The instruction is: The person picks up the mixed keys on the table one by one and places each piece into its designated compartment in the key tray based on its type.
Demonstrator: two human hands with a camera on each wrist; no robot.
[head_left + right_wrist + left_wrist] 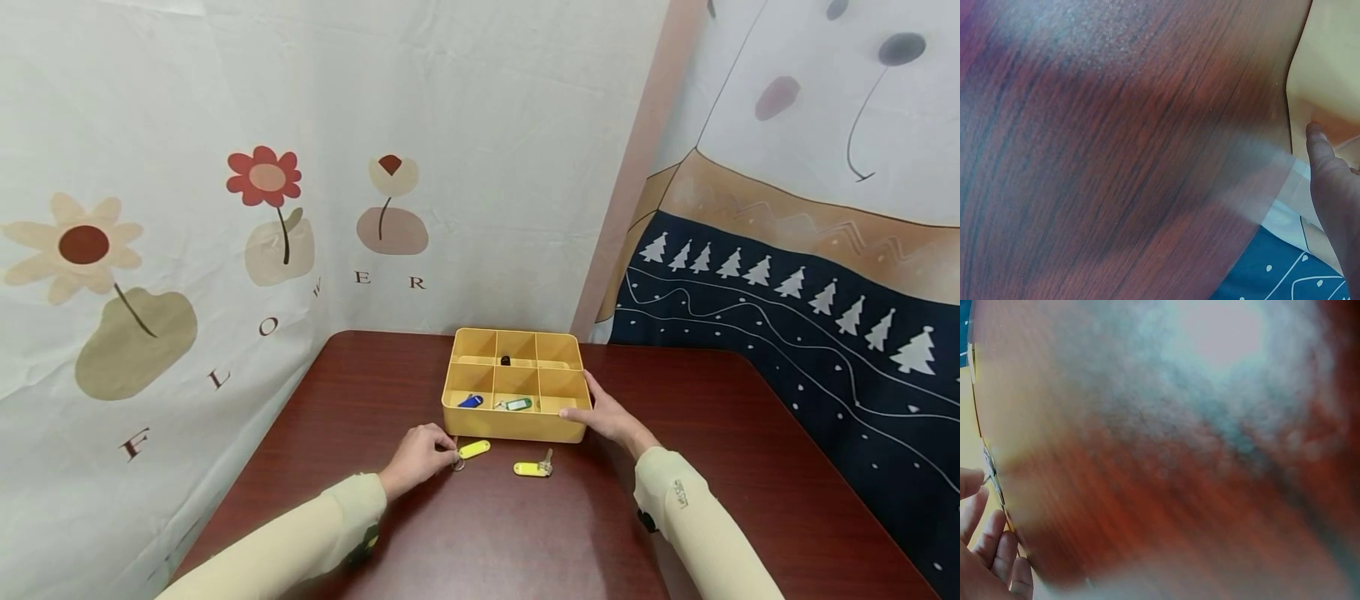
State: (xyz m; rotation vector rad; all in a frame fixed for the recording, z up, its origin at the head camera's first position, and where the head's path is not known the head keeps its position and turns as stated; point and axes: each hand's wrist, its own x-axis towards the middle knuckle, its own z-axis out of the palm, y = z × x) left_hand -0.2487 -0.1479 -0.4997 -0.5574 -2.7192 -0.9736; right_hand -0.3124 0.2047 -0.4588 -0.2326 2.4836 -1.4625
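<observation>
A yellow divided box (517, 425) stands on the table, its six compartments facing up. My right hand (611, 414) grips its front right corner, thumb over the front rim and fingers along the right side; the thumb (1319, 140) also shows in the right wrist view. By the front left corner, my left hand (420, 457) pinches a key with a yellow tag (474, 450), which lies low at the tabletop. In the left wrist view the key (990, 465) is at the fingertips. To its right lies another yellow key tag (531, 470) with its key (547, 461).
Inside the box, a blue key tag (471, 402) lies front left and a green key tag (518, 404) front middle. A small black object (506, 361) is back middle. Printed cloth (487, 167) hangs behind the dark red table (375, 375).
</observation>
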